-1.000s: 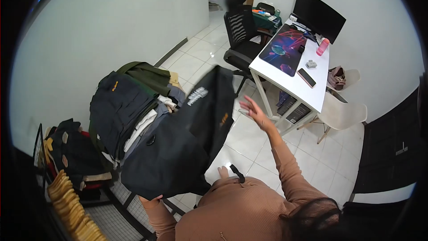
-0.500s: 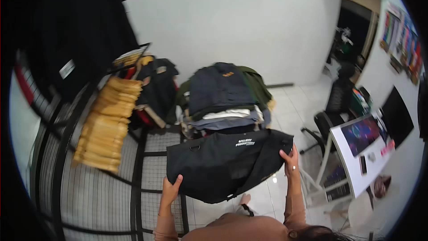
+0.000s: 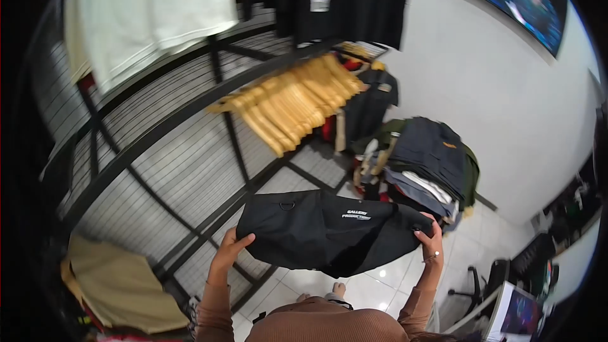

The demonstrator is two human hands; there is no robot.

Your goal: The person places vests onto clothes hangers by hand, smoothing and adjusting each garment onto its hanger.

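Note:
A black garment point(image 3: 316, 231) with white printed lettering and a small metal ring is stretched sideways in front of my body, its lower edge sagging. My left hand point(image 3: 231, 248) grips its left end, thumb on top. At the opposite end, my right hand point(image 3: 430, 239) pinches the cloth, with a ring on one finger. Beyond the right end, a tall pile of folded clothes point(image 3: 430, 164) rests near the wall, a dark piece with an orange mark on top.
Wooden hangers point(image 3: 297, 104) hang on a black metal rack point(image 3: 171, 128), with white shirts point(image 3: 152, 19) and black shirts above. Beige clothing point(image 3: 123, 285) lies lower left. A wall screen point(image 3: 513, 0) is upper right; a desk point(image 3: 500, 313) and chair point(image 3: 500, 278) stand lower right.
My view has swung left toward the rack. My right hand, free and spread a second ago, now holds the garment's right end, and the garment is stretched between both hands.

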